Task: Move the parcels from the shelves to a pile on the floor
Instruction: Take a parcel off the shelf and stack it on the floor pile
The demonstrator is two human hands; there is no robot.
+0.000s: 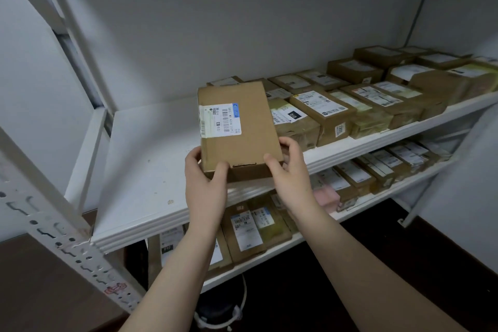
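Head camera is looking down at a white metal post [54, 224] that is standing on the left side, full of little holes. Next to it, the upper shelf [140, 164] is showing a wide bare white part. The left hand [204, 186] is holding the near left corner of a flat brown parcel [242, 137], with the thumb lying on top and the fingers going under it. This parcel is sitting tilted over the front edge of the upper shelf, and I cannot tell if its far end is touching the shelf. A white label [221, 122] with black bars is sticking to its top. The right hand [291, 172] is gripping the near right corner, with the thumb pressing on top and the fingers curling round the side. Just beside the held parcel, a row of brown parcels [363, 105] is lying close together and running off to the right end of the shelf. Under them, the lower shelf [269, 253] is carrying more parcels [248, 229], and a pink parcel [326, 197] is lying among them. A dark floor [404, 237] is showing below on the right.
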